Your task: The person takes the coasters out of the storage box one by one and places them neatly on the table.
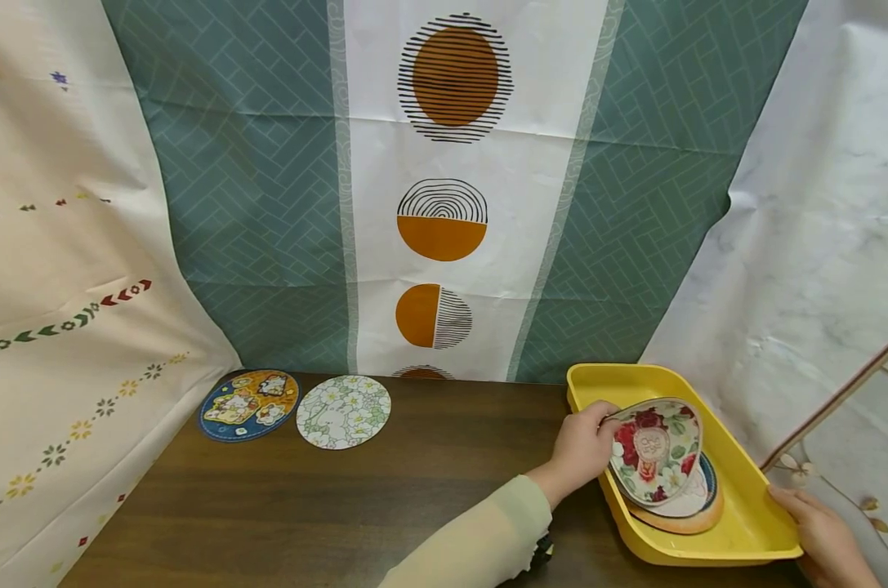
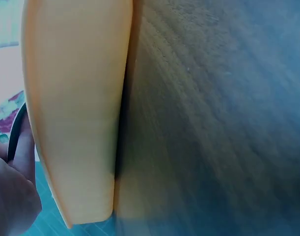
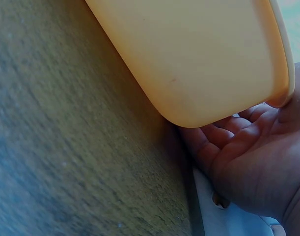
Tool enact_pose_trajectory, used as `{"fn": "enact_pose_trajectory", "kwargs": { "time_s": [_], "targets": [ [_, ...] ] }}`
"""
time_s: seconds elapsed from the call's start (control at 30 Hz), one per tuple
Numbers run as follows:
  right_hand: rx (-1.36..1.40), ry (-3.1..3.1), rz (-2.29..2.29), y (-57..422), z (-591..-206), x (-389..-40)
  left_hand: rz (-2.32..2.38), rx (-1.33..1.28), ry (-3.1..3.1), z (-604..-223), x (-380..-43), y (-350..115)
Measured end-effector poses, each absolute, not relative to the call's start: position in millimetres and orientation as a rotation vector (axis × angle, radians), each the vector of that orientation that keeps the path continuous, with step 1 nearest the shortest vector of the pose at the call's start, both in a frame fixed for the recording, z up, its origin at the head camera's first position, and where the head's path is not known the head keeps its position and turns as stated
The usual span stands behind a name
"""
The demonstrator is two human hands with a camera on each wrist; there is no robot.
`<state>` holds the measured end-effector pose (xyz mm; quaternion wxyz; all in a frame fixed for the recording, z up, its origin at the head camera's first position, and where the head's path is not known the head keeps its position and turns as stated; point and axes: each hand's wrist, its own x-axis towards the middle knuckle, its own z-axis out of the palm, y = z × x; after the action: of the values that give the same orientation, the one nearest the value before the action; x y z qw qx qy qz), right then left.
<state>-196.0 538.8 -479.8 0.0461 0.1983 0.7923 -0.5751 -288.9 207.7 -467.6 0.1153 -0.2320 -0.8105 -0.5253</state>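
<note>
In the head view my left hand [image 1: 585,447] pinches the left edge of a round coaster [image 1: 657,449] printed with red roses and green leaves. The coaster tilts over the yellow tray [image 1: 756,514]. Beneath it, inside the tray, lie other round coasters [image 1: 697,518], one with an orange rim, partly hidden. The left wrist view catches the coaster's thin dark edge between thumb and fingers, beside the tray's outer wall [image 2: 76,113]. My right hand [image 1: 818,531] grips the tray's near right corner; in the right wrist view its fingers [image 3: 233,135] curl against the outer wall under the rim.
Two round coasters lie at the table's back left: a blue and orange one [image 1: 248,406] and a white and green floral one [image 1: 344,412]. Patterned cloths hang behind and at both sides. A wooden bar [image 1: 833,400] slants by the tray's right side.
</note>
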Motion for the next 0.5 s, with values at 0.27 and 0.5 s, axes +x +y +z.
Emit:
{"fn": "enact_pose_trajectory", "kwargs": {
  "time_s": [0.27,0.5],
  "targets": [
    [0.633,2.370,-1.794,541,-482,-198,-1.866,-0.588,-2.205,-477,-296,189],
    [0.670,2.369,-1.771,542,-484,-199,-2.123,-0.453,-2.124,-481,-298,175]
  ]
}}
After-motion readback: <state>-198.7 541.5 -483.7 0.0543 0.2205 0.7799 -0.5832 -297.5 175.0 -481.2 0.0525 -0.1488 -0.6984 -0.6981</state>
